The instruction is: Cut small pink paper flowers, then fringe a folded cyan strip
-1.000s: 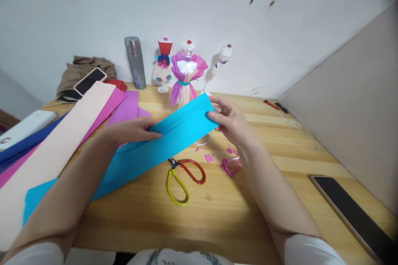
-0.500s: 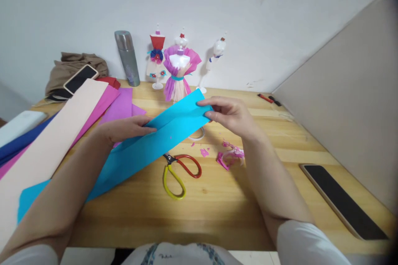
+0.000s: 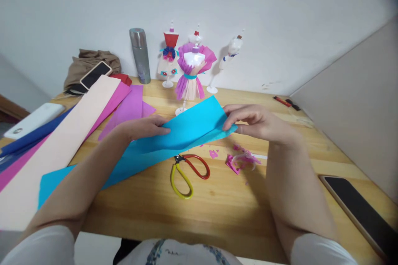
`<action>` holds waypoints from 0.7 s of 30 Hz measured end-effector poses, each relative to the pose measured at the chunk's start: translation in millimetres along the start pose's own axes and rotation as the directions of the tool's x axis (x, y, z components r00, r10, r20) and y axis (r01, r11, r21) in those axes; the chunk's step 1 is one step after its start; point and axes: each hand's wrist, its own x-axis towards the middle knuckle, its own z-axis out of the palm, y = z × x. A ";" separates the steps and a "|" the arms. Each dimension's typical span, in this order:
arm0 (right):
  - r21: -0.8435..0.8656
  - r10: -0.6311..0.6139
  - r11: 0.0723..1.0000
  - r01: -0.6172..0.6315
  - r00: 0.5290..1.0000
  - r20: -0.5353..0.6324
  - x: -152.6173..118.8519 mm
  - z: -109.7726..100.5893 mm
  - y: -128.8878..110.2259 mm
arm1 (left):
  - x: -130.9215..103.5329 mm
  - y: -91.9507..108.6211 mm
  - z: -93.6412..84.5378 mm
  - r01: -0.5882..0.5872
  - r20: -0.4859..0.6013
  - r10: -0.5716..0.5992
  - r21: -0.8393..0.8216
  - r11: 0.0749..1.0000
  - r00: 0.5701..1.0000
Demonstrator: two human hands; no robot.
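A long folded strip of blue crepe paper (image 3: 192, 126) slants across the middle of the view, raised above the table at its right end. My left hand (image 3: 149, 127) grips its upper edge, thumb on top and the other fingers hidden behind. At the right end my right hand (image 3: 251, 120) pinches a lower layer of the paper, which stands a little apart from the upper one. Under the strip lie scissors with one red and one yellow handle (image 3: 183, 180), their blades covered. Pink paper scraps (image 3: 241, 160) lie below my right hand.
Small dress-form stands (image 3: 195, 60) wearing paper outfits line the wall, beside a grey flask (image 3: 139, 56). Peach paper (image 3: 71, 124), purple paper (image 3: 129, 101) and other coloured sheets lie left. A phone (image 3: 95, 75) rests on brown cloth; a dark-screened device (image 3: 357, 211) lies right.
My right hand has drawn the lower layer of blue paper down and away from the upper one. My left hand keeps its hold. The view has shifted left.
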 end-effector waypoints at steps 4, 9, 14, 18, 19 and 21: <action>-0.077 0.030 0.997 -0.026 0.998 0.052 -0.5 -3.4 1.1 | -0.5 3.5 -0.9 -0.016 -0.095 0.030 0.138 0.990 0.995; -0.062 0.113 0.991 -0.116 0.992 -0.051 1.4 1.8 3.5 | -21.5 22.5 -7.4 -0.053 -0.178 0.102 0.262 0.964 0.979; 0.139 0.204 0.977 -0.163 0.907 -0.370 1.1 6.8 9.7 | -40.1 45.1 -1.6 -0.184 -0.182 0.245 0.297 0.937 0.952; 0.349 0.276 0.933 -0.091 0.804 -0.527 9.2 15.4 12.4 | -43.8 52.5 2.3 -0.183 -0.309 0.262 0.262 0.948 0.914; 0.434 0.310 0.899 -0.055 0.781 -0.543 13.3 20.0 12.0 | -43.8 53.2 3.0 -0.170 -0.336 0.244 0.236 0.957 0.910; 0.581 0.374 0.813 0.050 0.720 -0.585 22.8 32.3 9.4 | -43.7 53.6 4.6 -0.160 -0.379 0.209 0.156 0.975 0.901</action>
